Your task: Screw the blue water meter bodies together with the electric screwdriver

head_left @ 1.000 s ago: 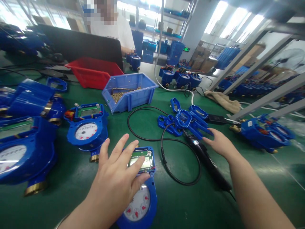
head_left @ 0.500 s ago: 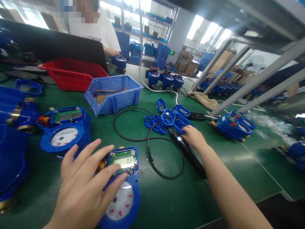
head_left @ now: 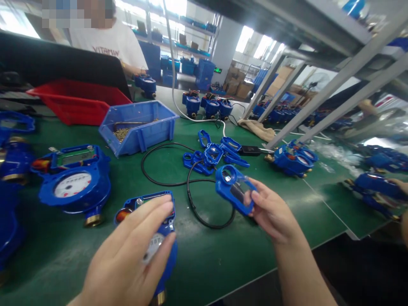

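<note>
Your right hand [head_left: 270, 211] pinches the blue plastic cover frame [head_left: 228, 195] by one end above the green worktop [head_left: 219, 255], probably to leave its face mostly uncovered. Your left hand [head_left: 123, 255], thumb spread apart, is over the blue round-dialled meter [head_left: 155, 244]; whether it touches is unclear. The cover frame tilts, showing a circular hole and clear window.

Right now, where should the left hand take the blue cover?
Probably pinch the blue cover by the rim of its round-hole end, coming from the left. That end sticks out free, while the right hand already grips the opposite end, beside the window.
</note>
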